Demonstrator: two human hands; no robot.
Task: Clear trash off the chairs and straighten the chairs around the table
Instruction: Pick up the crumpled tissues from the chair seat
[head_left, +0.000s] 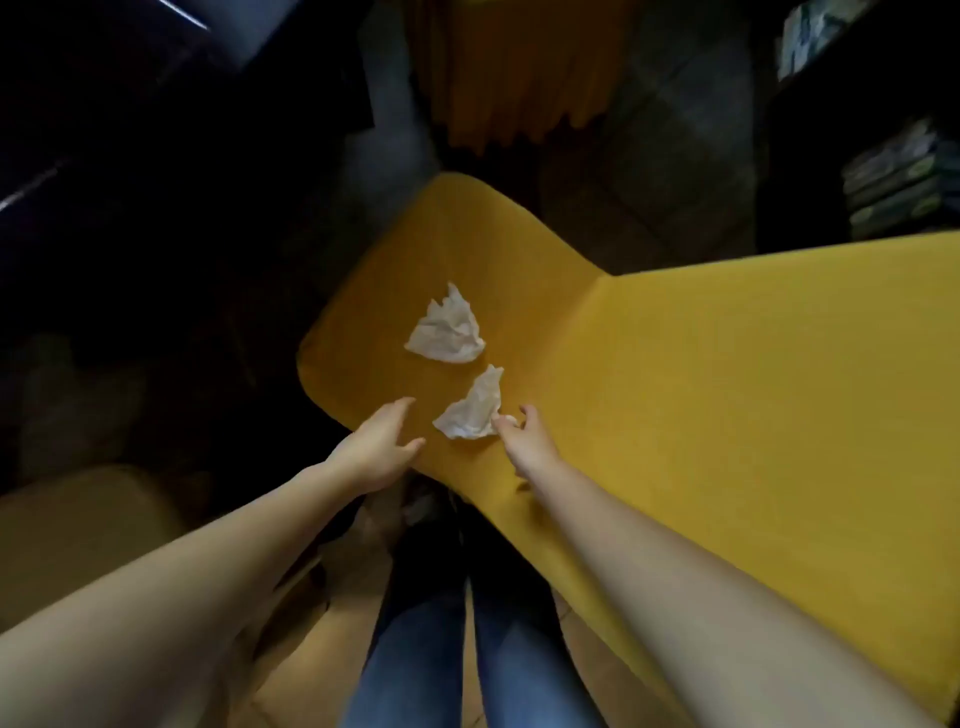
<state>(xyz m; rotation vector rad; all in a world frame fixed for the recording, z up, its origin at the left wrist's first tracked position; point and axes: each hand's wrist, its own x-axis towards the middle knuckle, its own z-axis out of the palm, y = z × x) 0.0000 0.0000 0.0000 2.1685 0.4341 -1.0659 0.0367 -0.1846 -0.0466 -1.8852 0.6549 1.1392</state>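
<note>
A yellow chair fills the middle and right of the head view, its seat toward the left and its backrest rising at the right. Two crumpled white tissues lie on the seat: the far tissue and the near tissue. My right hand pinches the right edge of the near tissue with its fingertips. My left hand hovers over the seat's front edge, to the left of that tissue, fingers spread and holding nothing.
A dark table takes up the left side. A second yellow chair stands beyond, at the top. Dark shelves with stacked items are at the right. A pale seat shows at the lower left. My jeans-clad legs are below.
</note>
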